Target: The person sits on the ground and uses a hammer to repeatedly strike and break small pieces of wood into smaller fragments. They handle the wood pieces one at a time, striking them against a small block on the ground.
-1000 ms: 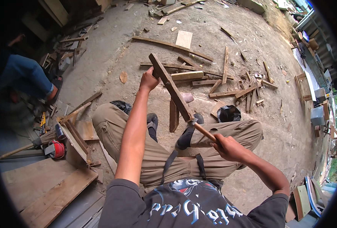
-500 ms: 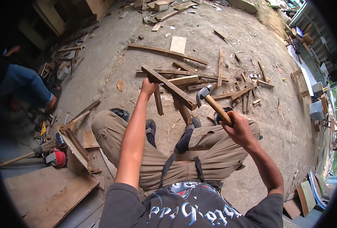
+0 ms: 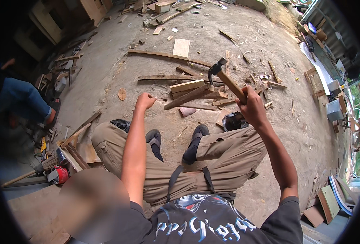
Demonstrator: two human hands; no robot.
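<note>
My printed dark shirt (image 3: 196,221) is nearest, then my khaki trousers (image 3: 224,156), knees wide apart, dark shoes (image 3: 200,131) planted ahead. At lower left, a red reel (image 3: 59,175) sits beside leaning boards. A black bag (image 3: 233,122) lies by my right leg. My left hand (image 3: 144,100) is raised above the ground, fingers curled in together; whether they pinch anything small, I cannot tell. My right hand (image 3: 253,106) is wrapped firmly around the wooden handle of the hammer (image 3: 231,86), its head up, claw aimed down. Below the claw is one end of the dark plank (image 3: 186,98), which slants ahead of my feet, apart from my left hand; contact between claw and plank cannot be determined. Just past it: a pale block (image 3: 188,86) among piled strips. Left of these, a dry leaf (image 3: 122,94); further left, another person's jeans leg (image 3: 19,99). Beyond: a long strip (image 3: 163,57), a pale flat board (image 3: 181,47), and, farthest, a small box (image 3: 162,7) among scraps.
</note>
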